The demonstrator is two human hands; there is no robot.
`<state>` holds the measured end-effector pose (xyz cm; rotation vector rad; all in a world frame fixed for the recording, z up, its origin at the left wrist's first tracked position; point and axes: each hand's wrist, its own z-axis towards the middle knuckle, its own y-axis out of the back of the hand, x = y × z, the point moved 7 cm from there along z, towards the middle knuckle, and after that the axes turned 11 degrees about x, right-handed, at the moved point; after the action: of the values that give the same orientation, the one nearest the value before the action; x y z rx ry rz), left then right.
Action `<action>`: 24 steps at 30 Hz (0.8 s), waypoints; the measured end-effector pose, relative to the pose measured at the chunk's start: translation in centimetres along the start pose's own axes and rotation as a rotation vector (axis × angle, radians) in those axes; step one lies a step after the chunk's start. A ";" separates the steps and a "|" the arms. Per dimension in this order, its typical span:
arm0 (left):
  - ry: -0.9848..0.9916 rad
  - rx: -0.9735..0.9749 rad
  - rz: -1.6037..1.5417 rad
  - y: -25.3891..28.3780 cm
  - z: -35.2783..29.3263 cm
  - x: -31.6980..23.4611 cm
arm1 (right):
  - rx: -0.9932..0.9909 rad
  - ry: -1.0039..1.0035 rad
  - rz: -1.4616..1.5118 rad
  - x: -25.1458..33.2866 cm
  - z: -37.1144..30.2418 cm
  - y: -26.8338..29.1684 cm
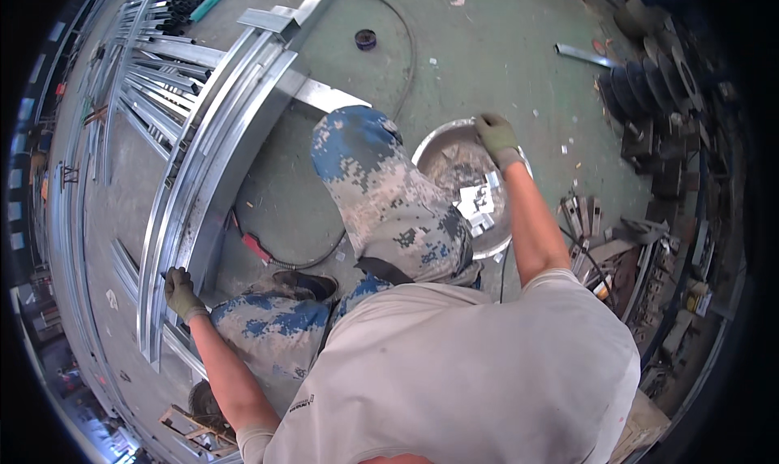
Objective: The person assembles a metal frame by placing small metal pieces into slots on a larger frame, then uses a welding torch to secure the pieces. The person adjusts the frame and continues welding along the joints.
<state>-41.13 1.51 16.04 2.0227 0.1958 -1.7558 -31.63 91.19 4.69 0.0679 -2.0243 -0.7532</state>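
Observation:
My left hand [183,293], in an olive work glove, is closed beside the near end of the long metal profiles [203,151] at the left. A small dark tip shows at its fingers, but what it holds cannot be made out. My right hand [497,136], gloved the same way, has its fingers curled over the far rim of a round metal basin [430,143]. Dark debris lies inside the basin, along with shiny metal pieces [479,204]. Part of the basin is hidden behind my camouflage-clad knee.
Metal tubes [166,86] are stacked at the far left. A red-handled torch-like tool [256,247] with a hose lies on the green floor. A tape roll [366,39] and a loose metal bar [584,56] lie farther off. Black discs [645,86] and metal scraps [625,269] line the right side.

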 end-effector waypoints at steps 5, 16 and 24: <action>0.006 0.010 0.057 0.3 0.3 -0.9 | 0.074 -0.627 0.150 -23.2 -8.0 -2.6; -0.009 -0.002 0.132 0.2 0.1 -2.2 | -0.071 -0.815 -0.002 -27.4 -14.9 -7.2; 0.042 -0.012 0.177 -1.8 -1.0 -3.1 | 0.020 -0.929 0.751 -23.9 -11.5 -11.0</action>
<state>-41.47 4.12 18.70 2.0042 0.0381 -1.6009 -11.96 84.73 -15.16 -1.1558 -2.6116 -0.2666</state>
